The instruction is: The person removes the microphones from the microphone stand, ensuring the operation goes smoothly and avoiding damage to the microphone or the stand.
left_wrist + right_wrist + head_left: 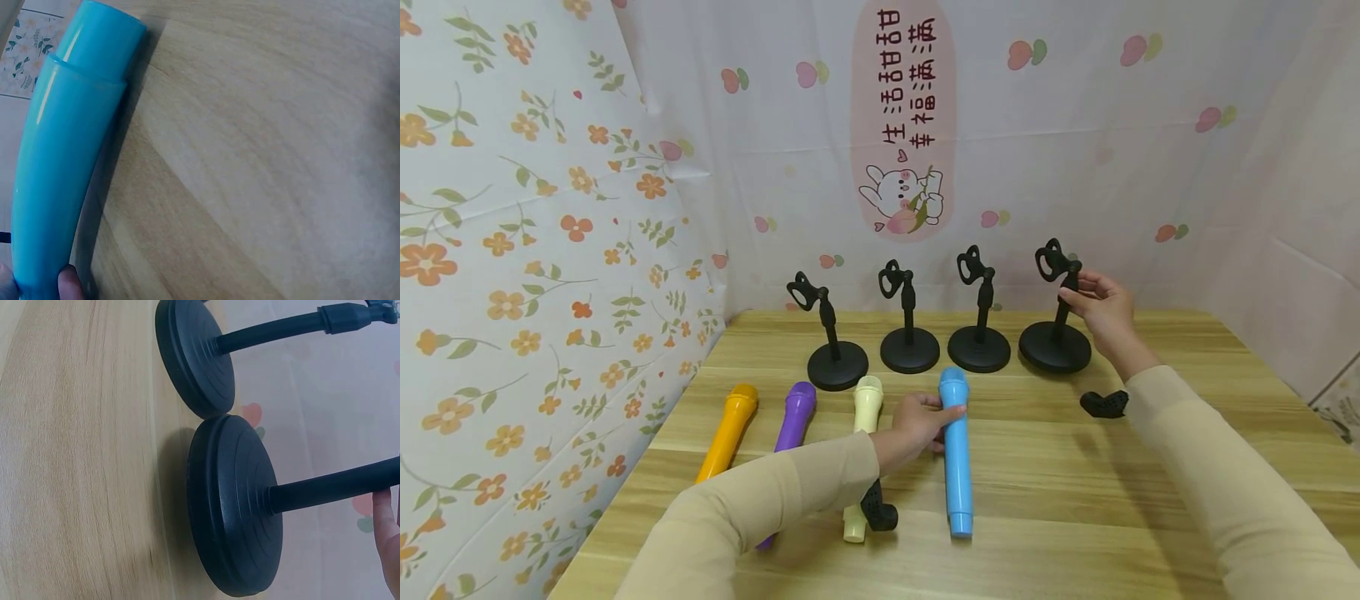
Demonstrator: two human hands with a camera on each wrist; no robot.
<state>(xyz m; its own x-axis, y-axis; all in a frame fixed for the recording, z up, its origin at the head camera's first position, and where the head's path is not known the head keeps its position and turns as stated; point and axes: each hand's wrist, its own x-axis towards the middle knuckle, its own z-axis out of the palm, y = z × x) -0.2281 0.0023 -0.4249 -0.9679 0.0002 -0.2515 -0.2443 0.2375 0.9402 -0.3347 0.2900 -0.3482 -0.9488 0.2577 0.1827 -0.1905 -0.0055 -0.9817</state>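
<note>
My left hand holds a light blue microphone just below its head, thumb across the top. In the left wrist view the blue microphone's tail end lies over the wooden surface, with fingertips at the lower edge. On the right, my right hand grips the pole of a black desktop microphone stand, the rightmost in a row. In the right wrist view its round base casts a shadow on the table, and the neighbouring stand's base is right at its rim.
Three more black stands, left, middle and right, line the table's back. Left of the blue microphone lie cream, purple and orange microphones, partly behind my left sleeve. A patterned curtain hangs behind the table.
</note>
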